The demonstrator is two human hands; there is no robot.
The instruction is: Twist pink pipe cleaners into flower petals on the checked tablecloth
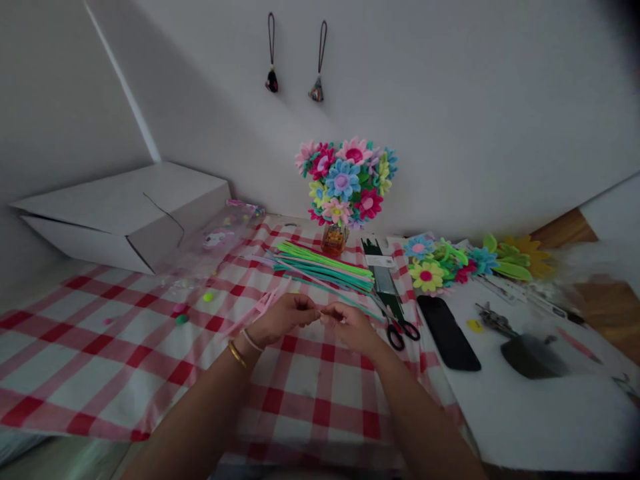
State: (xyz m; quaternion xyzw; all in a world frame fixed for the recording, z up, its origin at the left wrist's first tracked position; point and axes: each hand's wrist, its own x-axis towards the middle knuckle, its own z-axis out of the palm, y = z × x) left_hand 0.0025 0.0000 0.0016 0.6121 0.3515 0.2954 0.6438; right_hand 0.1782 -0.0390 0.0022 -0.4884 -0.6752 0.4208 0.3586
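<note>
My left hand [289,316] and my right hand [349,325] meet fingertip to fingertip over the checked cloth. Both are closed in a pinch on something small and pale between them, too small to name. Pink pipe cleaners [259,308] lie beside and partly behind my left hand. Just beyond the hands is a pile of green and teal pipe cleaners [325,267]. Black-handled scissors [395,335] rest to the right of my right hand, blades pointing away.
A vase [334,240] of fuzzy flowers [345,180] stands at the back. More fuzzy flowers [427,275] lie right, near a black phone [449,333]. Dark green packaging [384,283] lies behind the scissors. Left are a white box [125,200], a clear plastic bag [215,240] and small pompoms [181,319].
</note>
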